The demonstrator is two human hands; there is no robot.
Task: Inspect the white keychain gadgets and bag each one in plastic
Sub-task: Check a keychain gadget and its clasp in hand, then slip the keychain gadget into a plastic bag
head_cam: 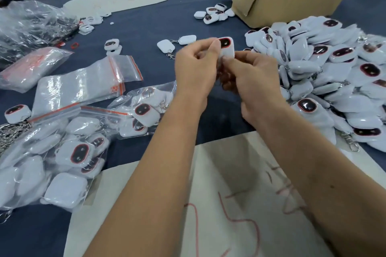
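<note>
Up close, both hands' fingers [215,45] pinching one glossy rounded white gadget [226,48], seemingly unbagged

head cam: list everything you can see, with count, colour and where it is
held gadget: one, white with a dark red-rimmed window, between both hands above the table
loose gadget pile: too many to count, white, right side
bagged gadgets: many, white in clear plastic, near left
empty zip bags: a stack, clear with red seals, left of centre
cardboard box: one, brown with a red sign, far right
small gadget cluster: several, white, beside the box
white strip: one, far centre
cardboard sheet: one, pale with red scribbles, nearest edge
table: dark blue
left hand: pinches the gadget
right hand: pinches the gadget's lower end
</note>
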